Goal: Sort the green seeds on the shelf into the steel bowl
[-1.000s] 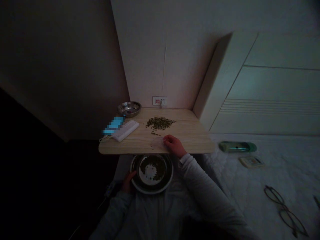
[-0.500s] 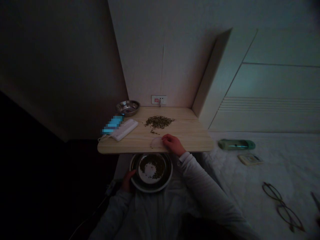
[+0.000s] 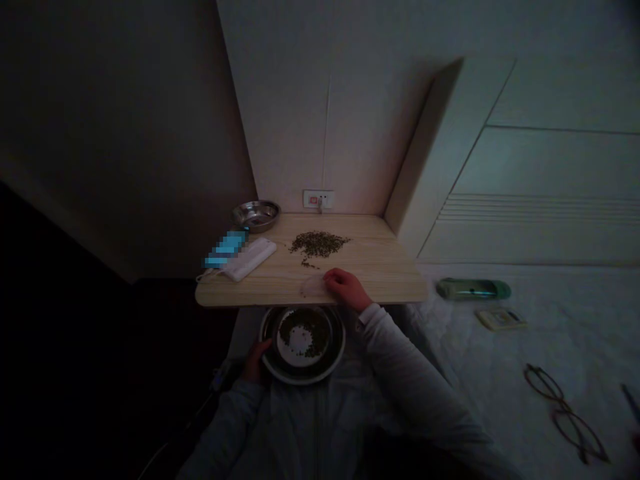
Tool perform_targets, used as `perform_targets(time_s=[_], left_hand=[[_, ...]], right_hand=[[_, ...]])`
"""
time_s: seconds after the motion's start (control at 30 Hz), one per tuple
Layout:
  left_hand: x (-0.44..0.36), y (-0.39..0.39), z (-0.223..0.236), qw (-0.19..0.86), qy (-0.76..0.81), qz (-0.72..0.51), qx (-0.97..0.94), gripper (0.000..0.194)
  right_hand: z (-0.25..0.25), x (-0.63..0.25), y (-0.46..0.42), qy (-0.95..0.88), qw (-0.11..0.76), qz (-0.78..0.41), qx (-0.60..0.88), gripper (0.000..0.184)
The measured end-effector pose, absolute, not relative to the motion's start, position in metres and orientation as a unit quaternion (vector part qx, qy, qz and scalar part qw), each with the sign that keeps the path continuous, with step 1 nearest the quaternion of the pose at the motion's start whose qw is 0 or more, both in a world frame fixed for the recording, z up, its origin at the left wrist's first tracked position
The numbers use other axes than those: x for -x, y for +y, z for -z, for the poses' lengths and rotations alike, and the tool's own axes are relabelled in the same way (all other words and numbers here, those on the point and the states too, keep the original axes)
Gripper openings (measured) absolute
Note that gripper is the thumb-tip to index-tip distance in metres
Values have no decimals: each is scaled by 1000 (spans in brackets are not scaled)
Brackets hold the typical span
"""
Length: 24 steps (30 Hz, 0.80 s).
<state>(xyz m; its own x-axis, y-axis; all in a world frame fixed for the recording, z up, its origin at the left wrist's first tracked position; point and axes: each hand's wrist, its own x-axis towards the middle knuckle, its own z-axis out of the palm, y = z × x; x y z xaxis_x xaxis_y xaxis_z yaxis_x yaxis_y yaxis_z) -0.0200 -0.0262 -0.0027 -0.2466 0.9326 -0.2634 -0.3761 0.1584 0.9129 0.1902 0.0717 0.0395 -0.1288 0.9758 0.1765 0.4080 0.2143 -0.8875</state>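
Note:
My left hand (image 3: pixel 257 362) grips the left rim of a round metal bowl (image 3: pixel 306 382), which is held below the table's front edge. Small dark green grains, perhaps mung beans, form a ring around the bowl's pale bottom. Over the front of the wooden table (image 3: pixel 385 267), my right hand (image 3: pixel 347 290) pinches a thin, see-through sheet (image 3: pixel 313 285), like a plastic scraper, down at the tabletop. A few grains lie by the sheet's left edge. Beyond it spreads a loose heap of the same green grains (image 3: pixel 320 244).
At the table's left are a small steel bowl (image 3: pixel 256 216), a blurred-out phone (image 3: pixel 226 249) and a white power strip (image 3: pixel 250 259). A wall socket (image 3: pixel 319 199) is behind. On the bed at right lie a green bottle (image 3: pixel 473 289), a small packet (image 3: pixel 501 319) and eyeglasses (image 3: pixel 565 410).
The camera view has shifted slightly. Both hands, the bowl, the sheet and the heap of grains stay nearly where they were.

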Motion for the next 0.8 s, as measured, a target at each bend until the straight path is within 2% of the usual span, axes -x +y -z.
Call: perform_targets(time_s=[0.23, 0.63, 0.8], left_hand=[[17, -21, 4, 604, 514, -574, -207, 5], [17, -22, 1, 614, 520, -567, -177, 5], [21, -26, 11, 538, 543, -600, -235, 11]], right_hand=[[-41, -190, 72, -662, 406, -350, 524, 19], [-43, -190, 70, -671, 388, -360, 520, 18], [-44, -191, 68, -671, 385, -383, 505, 19]])
